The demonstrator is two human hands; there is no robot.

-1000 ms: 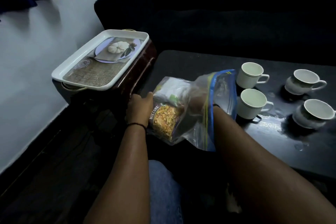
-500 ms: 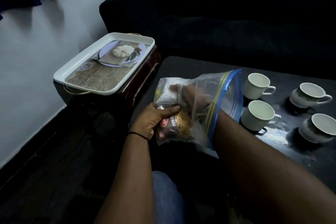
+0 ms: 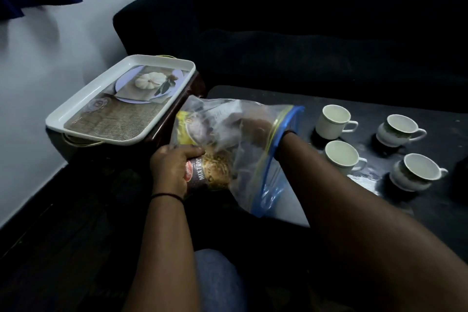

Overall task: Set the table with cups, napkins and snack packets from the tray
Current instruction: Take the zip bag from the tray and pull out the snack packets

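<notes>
Now your right hand [image 3: 253,129], grip unclear, sits inside the bag [image 3: 253,159], mouth toward 3 o'clock, while your left hand [image 3: 172,167] pinches the mixture packet [image 3: 212,172] through it at 9 o'clock.

Dark low table [image 3: 417,213], at about 3 o'clock in the view. Four white cups on it, all upright and open side up, standing apart in two pairs. Plain cup [image 3: 333,122] at the far left, second plain cup [image 3: 342,157] just nearer. Wide patterned cup [image 3: 397,130] at the far right, another patterned cup [image 3: 413,172] nearer, toward 4 o'clock. Shiny wet patch [image 3: 364,178] between the two near cups. At 10 o'clock, small brown side table [image 3: 177,114], carrying a white tray [image 3: 76,114] with a pumpkin picture inside.
</notes>
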